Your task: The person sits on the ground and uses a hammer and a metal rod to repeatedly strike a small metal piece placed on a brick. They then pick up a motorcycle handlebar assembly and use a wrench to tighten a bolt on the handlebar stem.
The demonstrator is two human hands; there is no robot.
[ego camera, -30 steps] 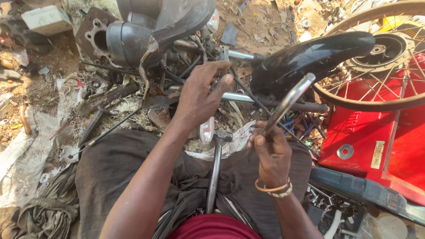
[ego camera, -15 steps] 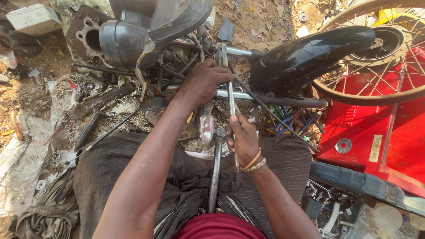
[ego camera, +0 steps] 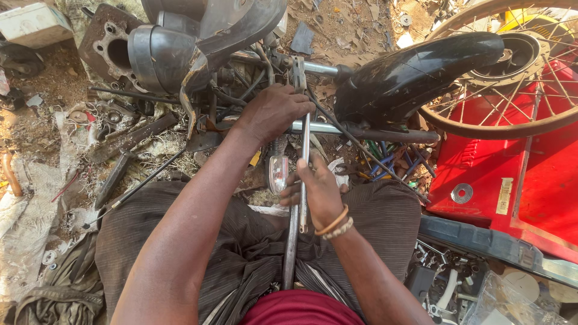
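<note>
Steel under both palms right now: my right hand (ego camera: 318,194) is clenched around a long wrench (ego camera: 304,157), its shaft running upright from my lap towards the handlebar (ego camera: 337,129); my left hand (ego camera: 274,111) is clamped down over the top of that wrench where it meets the chrome bar, fingers curled tight on the joint; the wrench sits dead centre, between my knees and the tangle of cables; just beside my right fingers hangs a clear turn-signal lamp (ego camera: 277,173), and a second thin rod (ego camera: 291,241) drops from under that hand towards my waist; beaded bangles (ego camera: 335,224) ride my right wrist; a black fender (ego camera: 415,75) curves off to the right, touching the bar; beyond it leans a spoked wheel (ego camera: 512,123) over a red panel (ego camera: 530,186); a black headlight housing (ego camera: 159,57) lies upper left, on dusty ground.
</note>
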